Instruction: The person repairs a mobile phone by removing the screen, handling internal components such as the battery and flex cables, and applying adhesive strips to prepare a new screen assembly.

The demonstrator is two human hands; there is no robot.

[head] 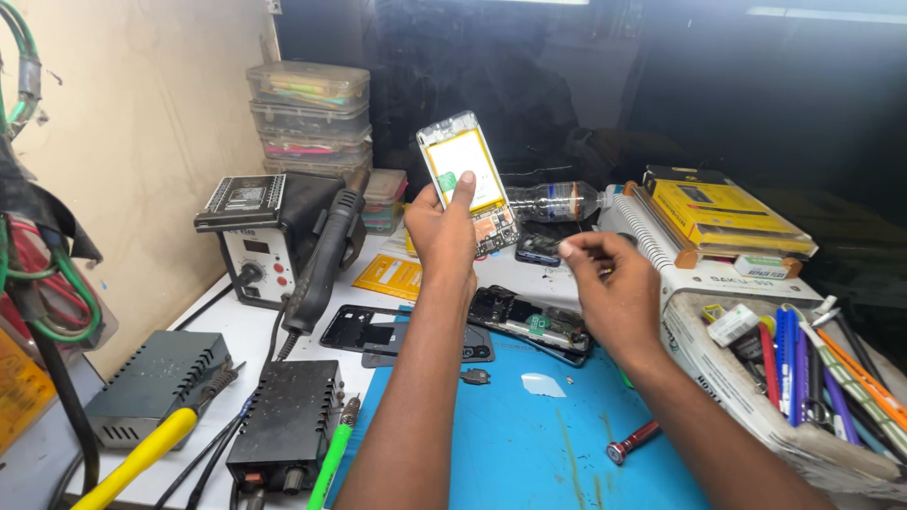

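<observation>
My left hand (442, 231) holds an opened phone (467, 179) upright above the bench, thumb pressed on its yellow battery, circuit board showing at the bottom. My right hand (609, 283) hovers to the right of it with fingertips pinched together; whether something tiny sits between them I cannot tell. Below the hands another dismantled phone (532, 323) lies on the edge of a blue work mat (529, 434), with a black phone frame (359, 331) to its left.
A hot-air rework station (260, 241) with its black handle stands at the left, stacked clear parts boxes (310, 113) behind. A box of pens and tools (803, 378) sits right. A plastic bottle (557, 200), yellow boxes (723, 212), a red-tipped tool (633, 442) and a power unit (283, 425) lie around.
</observation>
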